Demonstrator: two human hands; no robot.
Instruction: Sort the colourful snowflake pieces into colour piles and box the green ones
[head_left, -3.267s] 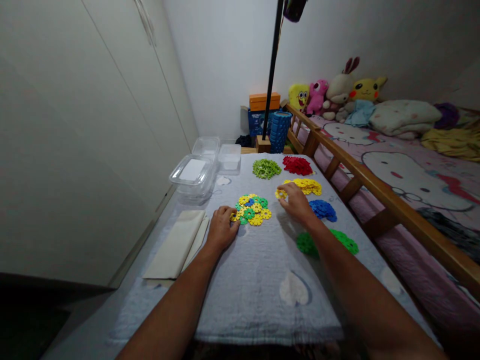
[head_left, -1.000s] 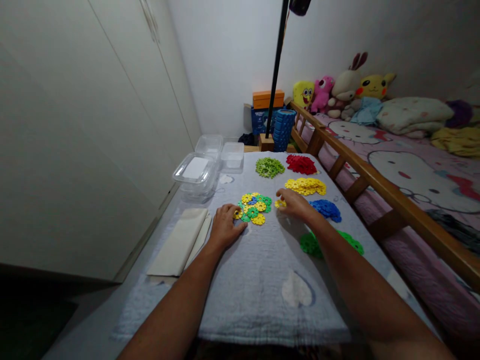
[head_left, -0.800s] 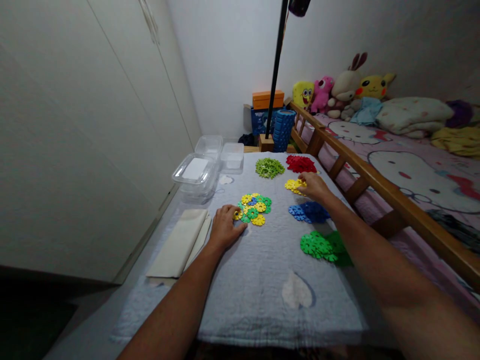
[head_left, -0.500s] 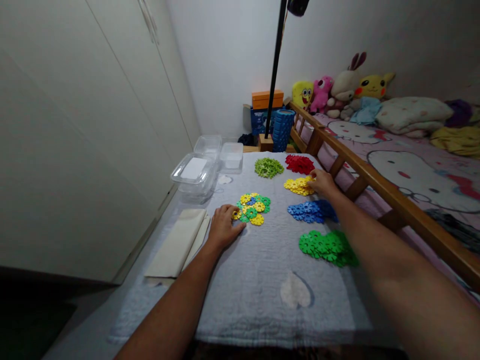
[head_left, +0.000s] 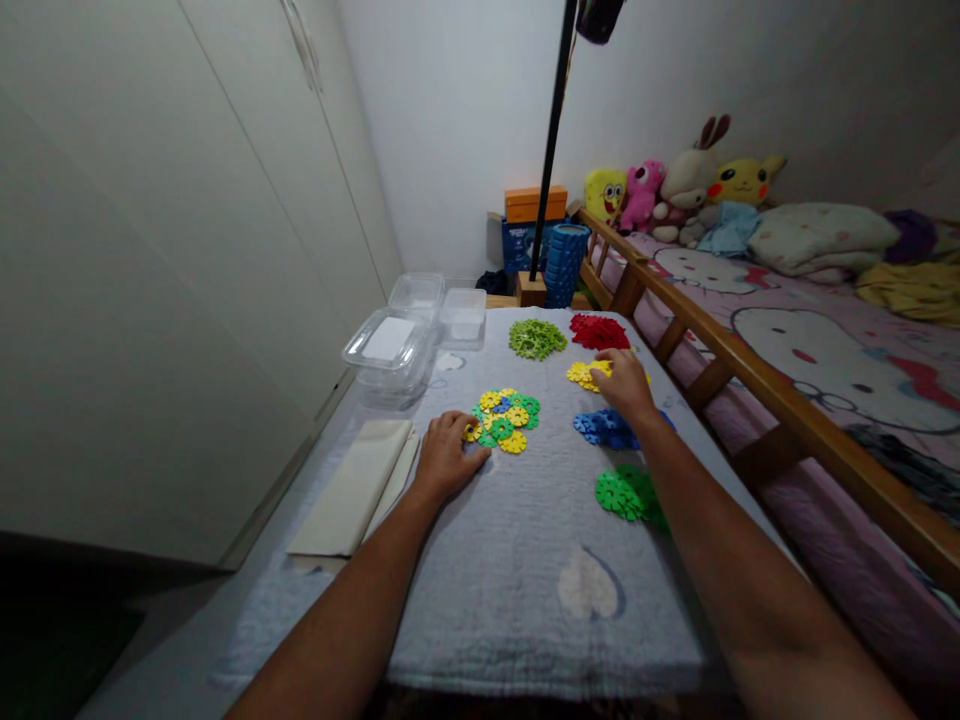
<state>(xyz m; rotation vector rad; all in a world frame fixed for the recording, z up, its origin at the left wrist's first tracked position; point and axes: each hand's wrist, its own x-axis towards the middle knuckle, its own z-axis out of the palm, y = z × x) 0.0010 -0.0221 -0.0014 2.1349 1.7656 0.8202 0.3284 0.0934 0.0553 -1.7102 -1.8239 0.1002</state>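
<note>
My left hand (head_left: 448, 452) rests on the cloth, thumb and fingers apart, fingertips at the near-left edge of a mixed cluster of yellow, green and blue flower-shaped plastic discs (head_left: 513, 442). My right hand (head_left: 626, 384) is over the yellow disc pile (head_left: 579, 376), with its thumb and fingers spread and touching or just above the pieces; part of that pile is hidden beneath it. Under my right wrist lies the blue disc pile (head_left: 596, 428). Closer to me, the forearm partly covers the green disc pile (head_left: 621, 493).
Light green pieces (head_left: 537, 339) and red pieces (head_left: 598, 332) lie at the table's far end. Clear plastic boxes (head_left: 386, 340) and a folded beige cloth (head_left: 352, 488) are on the left. A wooden bed rail (head_left: 720, 345) runs along the right; a black pole (head_left: 551, 140) stands behind.
My right hand has moved left across the yellow pile, its forearm swinging inward over the blue and green piles. My left hand stays beside the mixed discs.
</note>
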